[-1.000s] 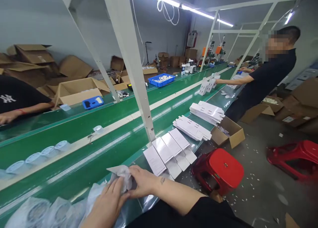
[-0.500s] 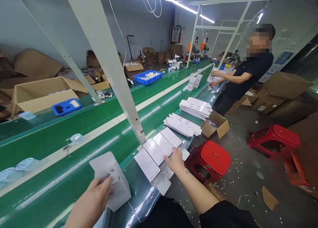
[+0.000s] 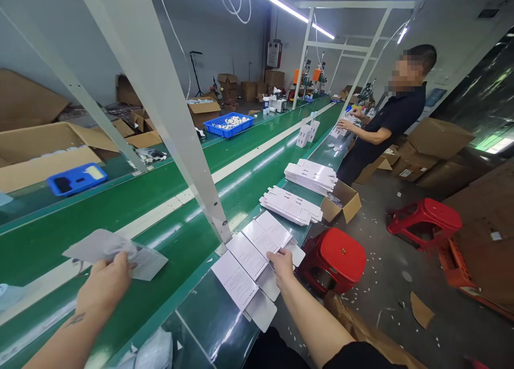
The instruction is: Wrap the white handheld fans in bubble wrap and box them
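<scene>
Flat white cartons (image 3: 257, 251) lie fanned along the near edge of the green table (image 3: 209, 326), the right hand (image 3: 282, 263) pressing down on them with fingers loosely curled. Left hand (image 3: 105, 283) grips a white packet (image 3: 116, 248) over the green conveyor belt (image 3: 168, 235); half a second ago that packet stood lower and nearer, and the right hand was further along the fan. Print on the cartons is too small to read. Beyond, a red stool (image 3: 339, 256), more carton stacks (image 3: 291, 204), a blue tray (image 3: 228, 124), cardboard boxes, and a co-worker (image 3: 385, 128) under strip lights.
</scene>
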The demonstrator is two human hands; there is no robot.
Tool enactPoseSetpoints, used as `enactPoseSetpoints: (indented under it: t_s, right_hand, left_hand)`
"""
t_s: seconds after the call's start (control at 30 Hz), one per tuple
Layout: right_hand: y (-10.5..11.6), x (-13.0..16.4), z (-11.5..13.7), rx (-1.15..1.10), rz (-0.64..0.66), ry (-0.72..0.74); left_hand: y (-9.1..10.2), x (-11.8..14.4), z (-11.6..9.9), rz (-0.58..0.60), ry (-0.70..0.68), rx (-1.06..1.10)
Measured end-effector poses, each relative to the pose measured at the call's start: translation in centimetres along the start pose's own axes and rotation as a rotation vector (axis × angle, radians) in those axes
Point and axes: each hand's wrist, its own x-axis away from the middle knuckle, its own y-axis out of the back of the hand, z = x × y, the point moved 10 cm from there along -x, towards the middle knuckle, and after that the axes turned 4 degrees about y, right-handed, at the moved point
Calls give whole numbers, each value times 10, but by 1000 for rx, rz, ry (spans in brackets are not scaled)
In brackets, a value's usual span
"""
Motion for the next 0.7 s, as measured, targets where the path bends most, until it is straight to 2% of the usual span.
enactPoseSetpoints:
  t_s: [0.1,0.13,0.2,0.23,0.27,0.33,0.4,0.47,0.5,0.57,0.63,0.7]
  right_hand:
    - [9,7,12,-54,-14,39]
    - [14,10,19,-68,-11,63]
    - [31,23,36,-93,2,119]
    - [40,32,49,-75,18,183]
    - [48,45,67,-25,47,287]
    - [49,86,113,167,174,634]
    - [25,147,146,400,398,1049]
    - [-8,204,150,545,660,1375]
    - [-23,225,145,585,769,1493]
    - [-51,251,129,619,919,1667]
    - [-69,265,112,601,1005,1793]
    - [-76,275,96,544,1064,1880]
  left_hand:
    - [7,16,-7,-94,-102,-33]
    - [8,29,-8,-102,-99,30]
    - [-2,65,-8,-15,-2,275]
    - [-16,87,-10,107,72,446]
    - [-26,110,-15,182,135,623]
    - [-32,149,-33,215,196,879]
    - [-21,171,-57,136,168,1067]
    - [-9,180,-85,106,76,1184]
    - [-8,182,-98,136,39,1214]
    - [-21,186,-112,264,64,1214]
    - [-42,195,-107,349,193,1205]
    - [-60,210,-94,351,294,1212]
